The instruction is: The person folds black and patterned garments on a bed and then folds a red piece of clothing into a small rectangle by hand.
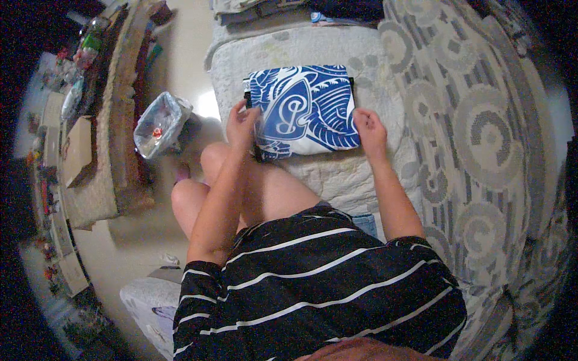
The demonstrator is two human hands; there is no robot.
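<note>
A flat, roughly rectangular blue-and-white patterned cloth item (pixel 302 115), folded or a bag, lies on the pale quilted cover (pixel 316 47) before me. Black edging or strap shows along its sides, and a small white tag (pixel 246 85) with writing sticks out at its upper left. My left hand (pixel 243 124) is at its left edge, fingers bent and slightly blurred over the border. At the right edge is my right hand (pixel 371 131), its fingers curled with the tips by the cloth. Whether either hand pinches the fabric is not plain.
A lined waste bin (pixel 162 126) with a small red-and-white scrap inside stands on the floor to the left. Beyond it is a cloth-covered table (pixel 97 189) bearing a cardboard box (pixel 77 151). A grey patterned sofa cover (pixel 478 135) runs along the right. Folded fabric (pixel 262 11) lies at the top.
</note>
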